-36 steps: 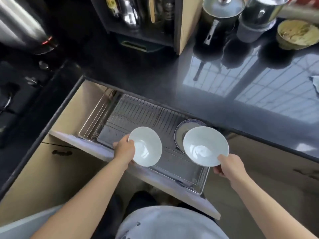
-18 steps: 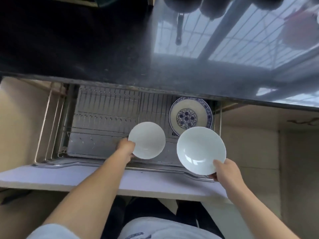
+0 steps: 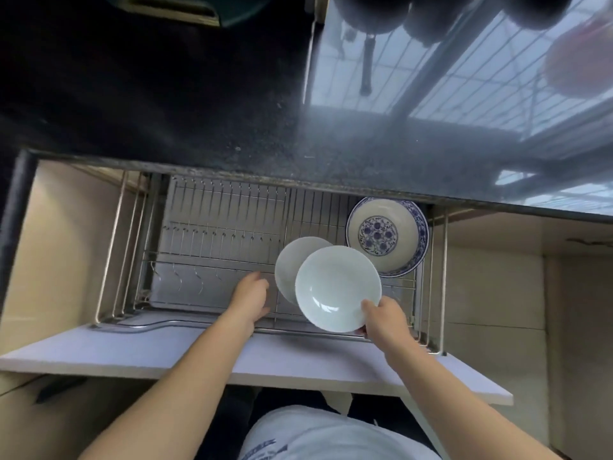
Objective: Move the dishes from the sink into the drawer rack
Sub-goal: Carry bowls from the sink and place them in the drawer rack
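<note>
Two plain white ceramic bowls hang over the wire drawer rack's (image 3: pixel 212 227) right end: the right hand (image 3: pixel 386 322) pinches the larger bowl (image 3: pixel 336 287) at its near rim; the smaller bowl (image 3: pixel 290 263) stands tilted behind, the left hand's (image 3: pixel 250 298) curled fingers beside its edge, seemingly steadying it for slotting; contact is unclear.

Open drawer rack (image 3: pixel 225 247): a pulled-out wire frame with rows of upright prongs. At its right rear, a blue-patterned bowl (image 3: pixel 386 235) rests tilted, its inside facing up. Two plain white bowls overlap above the rack's right half: the smaller white bowl (image 3: pixel 292 260) lies partly behind the larger white bowl (image 3: pixel 338 288).
</note>
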Available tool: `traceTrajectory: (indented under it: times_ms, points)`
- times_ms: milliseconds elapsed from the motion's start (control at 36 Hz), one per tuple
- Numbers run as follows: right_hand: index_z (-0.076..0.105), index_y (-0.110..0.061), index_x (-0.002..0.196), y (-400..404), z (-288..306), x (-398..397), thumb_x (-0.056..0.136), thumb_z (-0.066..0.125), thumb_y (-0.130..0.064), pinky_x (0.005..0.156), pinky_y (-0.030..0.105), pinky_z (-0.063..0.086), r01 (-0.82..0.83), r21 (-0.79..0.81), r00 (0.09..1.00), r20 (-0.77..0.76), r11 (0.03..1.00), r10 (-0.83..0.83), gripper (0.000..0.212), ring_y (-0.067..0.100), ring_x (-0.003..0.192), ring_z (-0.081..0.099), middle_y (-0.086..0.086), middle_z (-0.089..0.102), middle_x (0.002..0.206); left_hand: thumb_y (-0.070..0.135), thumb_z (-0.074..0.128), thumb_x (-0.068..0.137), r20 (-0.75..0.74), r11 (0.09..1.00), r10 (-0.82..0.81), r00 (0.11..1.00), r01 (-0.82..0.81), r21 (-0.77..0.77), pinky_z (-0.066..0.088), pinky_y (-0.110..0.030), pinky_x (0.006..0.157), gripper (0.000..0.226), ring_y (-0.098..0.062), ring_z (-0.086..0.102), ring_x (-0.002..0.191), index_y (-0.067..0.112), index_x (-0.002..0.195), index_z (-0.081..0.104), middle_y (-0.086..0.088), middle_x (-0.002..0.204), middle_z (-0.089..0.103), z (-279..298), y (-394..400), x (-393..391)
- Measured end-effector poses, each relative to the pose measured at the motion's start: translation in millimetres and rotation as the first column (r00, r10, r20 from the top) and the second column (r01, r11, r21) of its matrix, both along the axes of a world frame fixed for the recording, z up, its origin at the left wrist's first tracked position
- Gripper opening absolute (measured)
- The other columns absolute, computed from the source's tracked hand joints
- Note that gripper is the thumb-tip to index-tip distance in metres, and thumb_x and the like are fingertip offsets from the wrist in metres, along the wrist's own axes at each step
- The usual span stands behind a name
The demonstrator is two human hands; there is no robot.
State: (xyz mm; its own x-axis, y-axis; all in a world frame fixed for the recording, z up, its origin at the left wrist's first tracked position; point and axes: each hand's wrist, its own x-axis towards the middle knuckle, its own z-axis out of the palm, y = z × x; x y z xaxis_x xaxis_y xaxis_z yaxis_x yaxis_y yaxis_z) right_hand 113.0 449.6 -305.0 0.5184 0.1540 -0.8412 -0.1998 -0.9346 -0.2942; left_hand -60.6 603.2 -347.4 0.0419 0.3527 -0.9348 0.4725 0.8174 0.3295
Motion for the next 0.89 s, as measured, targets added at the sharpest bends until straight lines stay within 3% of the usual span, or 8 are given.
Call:
traceTrajectory:
  times_ms: [83,222,306,389,583,722,833,889]
  points:
    - [0.064,-0.003,0.098,27.6,-23.5,-10.7,0.096,0.046,-0.014,0.067,0.039,0.057,-0.065,-0.004,0.998,-0.008,0.998,0.065,0.021,0.036,0.081,0.069,0.012,0.067,0.083,0.003,0.042,0.103,0.017,0.997,0.067,0.998,-0.067,0.047,0.05,-0.04,0.094,0.051,-0.027,0.056,0.112,0.014,0.153,0.041,-0.009,0.12,0.058,28.5,-0.3,-17.0]
    - [0.067,-0.001,0.105,38.5,-82.0,-17.2,0.091,0.048,-0.023,0.083,0.051,0.059,-0.071,-0.092,0.997,-0.02,0.993,0.07,0.033,0.043,0.092,0.07,0.024,0.071,0.102,0.006,0.046,0.105,0.018,0.989,0.076,0.997,-0.077,0.124,0.051,-0.037,0.095,0.037,-0.025,0.064,0.107,0.011,0.14,0.055,-0.007,0.116,0.065,59.0,-9.0,-42.1]
    - [0.069,-0.003,0.108,37.9,-96.0,-18.1,0.084,0.048,-0.026,0.082,0.052,0.061,-0.034,-0.129,0.999,-0.036,0.991,0.029,0.039,0.042,0.09,0.072,0.023,0.072,0.102,0.007,0.049,0.103,-0.027,0.988,0.008,1.0,-0.004,0.157,0.054,-0.031,0.085,0.029,-0.02,0.067,0.102,0.014,0.129,0.062,0.0,0.106,0.069,59.5,-17.3,-52.3]
    - [0.069,-0.004,0.095,45.9,-87.9,-16.8,0.081,0.052,-0.018,0.084,0.05,0.06,-0.107,-0.126,0.994,-0.038,0.986,0.103,0.026,0.041,0.094,0.071,0.022,0.073,0.1,0.009,0.05,0.102,-0.053,0.984,-0.021,0.998,0.03,0.175,0.053,-0.028,0.079,0.024,-0.018,0.067,0.1,0.017,0.119,0.066,-0.002,0.11,0.071,57.9,-23.5,-53.5]
    - [0.064,-0.007,0.107,47.4,-82.7,-15.0,0.098,0.046,-0.034,0.091,0.042,0.055,-0.162,-0.147,0.987,-0.02,0.976,0.16,0.034,0.037,0.097,0.069,0.021,0.072,0.104,0.01,0.048,0.102,-0.083,0.967,-0.151,0.985,0.165,0.194,0.055,-0.036,0.088,0.025,-0.02,0.068,0.101,0.026,0.106,0.067,0.0,0.105,0.07,68.6,-19.1,-45.3]
    - [0.058,-0.005,0.099,50.5,-68.5,-14.7,0.103,0.046,-0.041,0.083,0.048,0.061,-0.143,-0.108,0.988,-0.08,0.984,0.135,0.038,0.037,0.08,0.074,0.01,0.061,0.077,0.01,0.046,0.103,-0.098,0.961,-0.187,0.977,0.203,0.188,0.055,-0.038,0.091,0.026,-0.02,0.068,0.101,0.024,0.108,0.067,0.002,0.108,0.069,76.4,-13.6,-39.6]
    - [0.053,-0.01,0.079,39.6,-42.5,-1.4,0.101,0.051,-0.034,0.05,0.033,0.056,-0.115,-0.085,0.986,-0.132,0.99,0.103,0.033,0.027,0.055,0.065,0.01,0.06,0.088,0.008,0.044,0.103,-0.067,0.948,-0.248,0.966,0.256,0.19,0.057,-0.039,0.088,0.026,-0.022,0.069,0.095,0.019,0.107,0.068,-0.002,0.107,0.07,92.5,-15.5,-27.8]
    - [0.055,-0.009,0.08,29.6,-27.2,8.1,0.098,0.053,-0.029,0.054,0.036,0.06,-0.091,-0.044,0.992,-0.093,0.995,0.087,0.027,0.03,0.057,0.066,0.011,0.063,0.08,0.007,0.043,0.102,-0.054,0.94,-0.291,0.955,0.296,0.172,0.058,-0.039,0.081,0.028,-0.023,0.07,0.085,0.016,0.105,0.069,-0.008,0.105,0.072,101.0,-20.3,-18.6]
